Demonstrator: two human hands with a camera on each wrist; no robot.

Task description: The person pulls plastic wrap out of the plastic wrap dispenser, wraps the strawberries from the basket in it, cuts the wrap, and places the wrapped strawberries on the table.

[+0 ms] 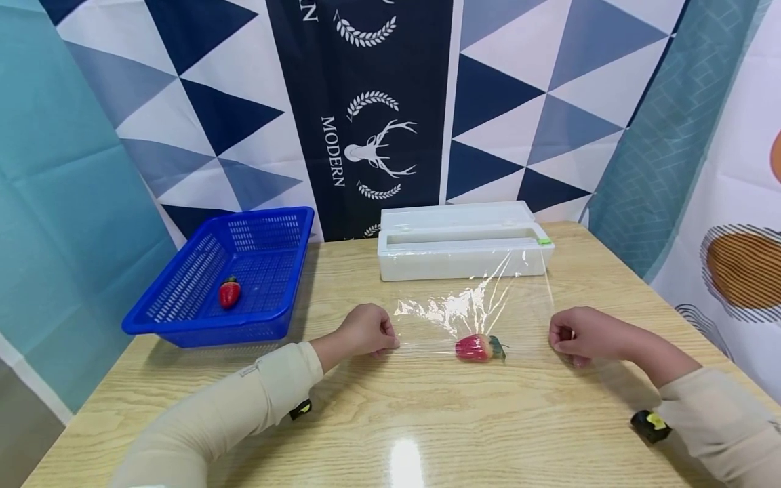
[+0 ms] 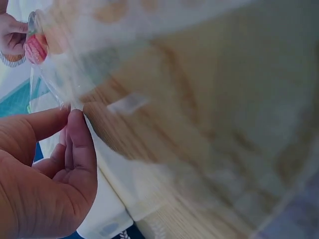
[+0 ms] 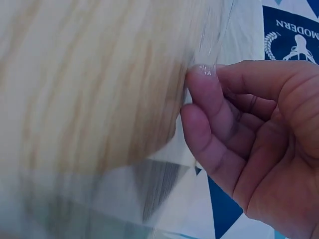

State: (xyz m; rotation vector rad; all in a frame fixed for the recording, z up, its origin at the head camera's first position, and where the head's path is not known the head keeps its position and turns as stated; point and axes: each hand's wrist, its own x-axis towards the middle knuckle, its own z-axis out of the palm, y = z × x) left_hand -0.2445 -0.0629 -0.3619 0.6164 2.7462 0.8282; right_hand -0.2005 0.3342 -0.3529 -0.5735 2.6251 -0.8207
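A sheet of clear cling film (image 1: 427,313) stretches from the white dispenser box (image 1: 460,266) toward me. My left hand (image 1: 365,331) pinches its near left corner between thumb and forefinger, as the left wrist view also shows. At the near right edge my right hand (image 1: 594,333) pinches the film, its other fingers curled. Between the hands, a red strawberry (image 1: 472,348) with green leaves lies by the film's near edge, overlapped by the film in the head view. The box stands behind with its lid raised and a green tab on its right end.
To the left is a blue plastic basket (image 1: 228,329) holding one more red strawberry (image 1: 229,294). Everything stands on a wooden table (image 1: 342,434). Patterned curtains (image 1: 506,88) hang right behind the table's back edge.
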